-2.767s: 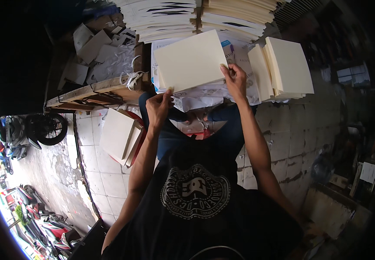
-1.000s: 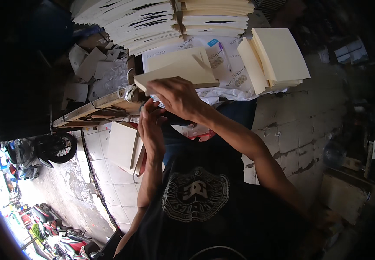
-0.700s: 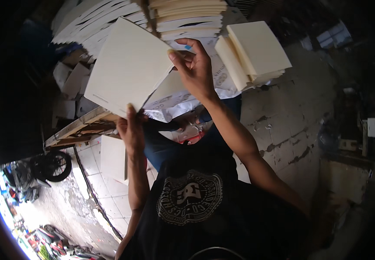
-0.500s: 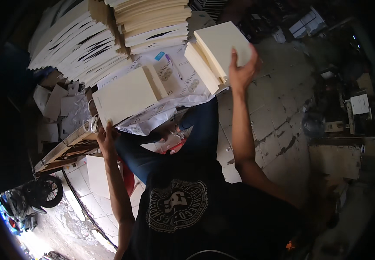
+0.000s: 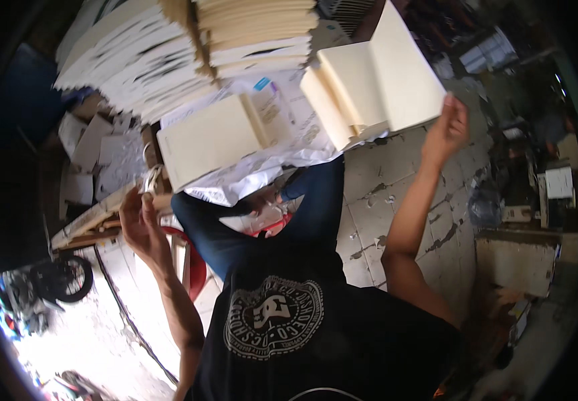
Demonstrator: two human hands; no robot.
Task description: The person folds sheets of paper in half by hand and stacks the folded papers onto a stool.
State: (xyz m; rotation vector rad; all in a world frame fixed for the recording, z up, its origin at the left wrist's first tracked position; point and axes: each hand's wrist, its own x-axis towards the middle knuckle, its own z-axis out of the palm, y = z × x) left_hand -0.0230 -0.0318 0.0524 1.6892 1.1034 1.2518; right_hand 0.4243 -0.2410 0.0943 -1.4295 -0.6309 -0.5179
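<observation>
Presently: right hand (image 5: 446, 128) pinching the lower corner of a cream rectangular card sheet (image 5: 406, 67), tilted over the cream stack (image 5: 342, 100) | left hand (image 5: 138, 224) spread, empty (beside wooden slats (image 5: 91, 224)) | risk: sheet may slip, held by one corner only | surface: crumpled white paper (image 5: 242, 180) on lap; cracked tiled floor (image 5: 376, 207), cluttered workshop.

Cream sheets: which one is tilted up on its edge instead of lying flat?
The sheet at the right hand, leaning over the right pile; the left pile lies flat.
</observation>
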